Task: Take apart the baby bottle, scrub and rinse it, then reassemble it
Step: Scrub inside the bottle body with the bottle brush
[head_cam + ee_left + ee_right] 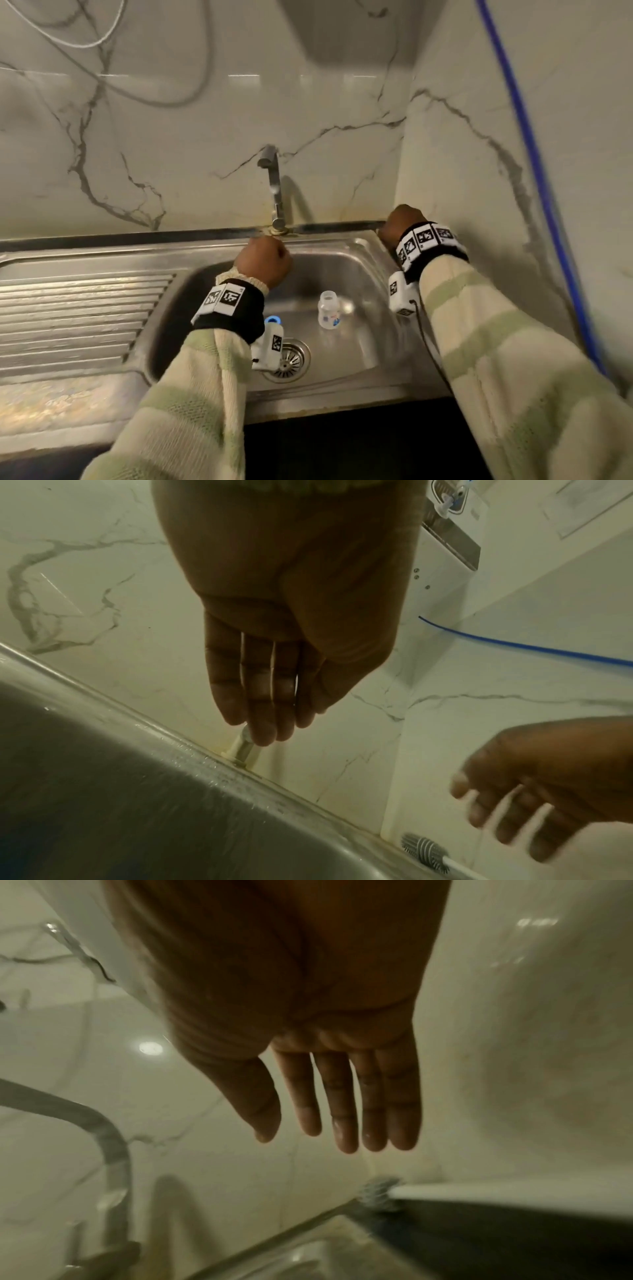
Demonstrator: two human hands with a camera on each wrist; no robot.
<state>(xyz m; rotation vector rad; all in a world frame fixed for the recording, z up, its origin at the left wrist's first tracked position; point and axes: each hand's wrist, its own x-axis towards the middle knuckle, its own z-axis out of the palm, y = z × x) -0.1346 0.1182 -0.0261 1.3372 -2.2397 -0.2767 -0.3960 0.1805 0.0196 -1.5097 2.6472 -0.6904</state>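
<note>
The clear baby bottle body [329, 310] stands upright and uncapped on the floor of the steel sink [356, 373]. A blue ring [273, 320] peeks out behind my left wrist camera. My left hand [263, 258] is at the foot of the tap [275, 192]; in the left wrist view its straight fingertips [263, 737] touch the metal tap base [241, 748]. My right hand [404, 222] hovers at the sink's back right corner, fingers [346, 1123] straight and holding nothing. Below it lies a grey bottle brush [424, 850] [380, 1191] with a white handle.
A ribbed drainboard [78, 318] runs left of the basin, and the drain strainer [291, 359] sits at the basin's front. Marble walls close the back and right. A blue tube [534, 171] runs down the right wall; a white cable [85, 41] hangs upper left.
</note>
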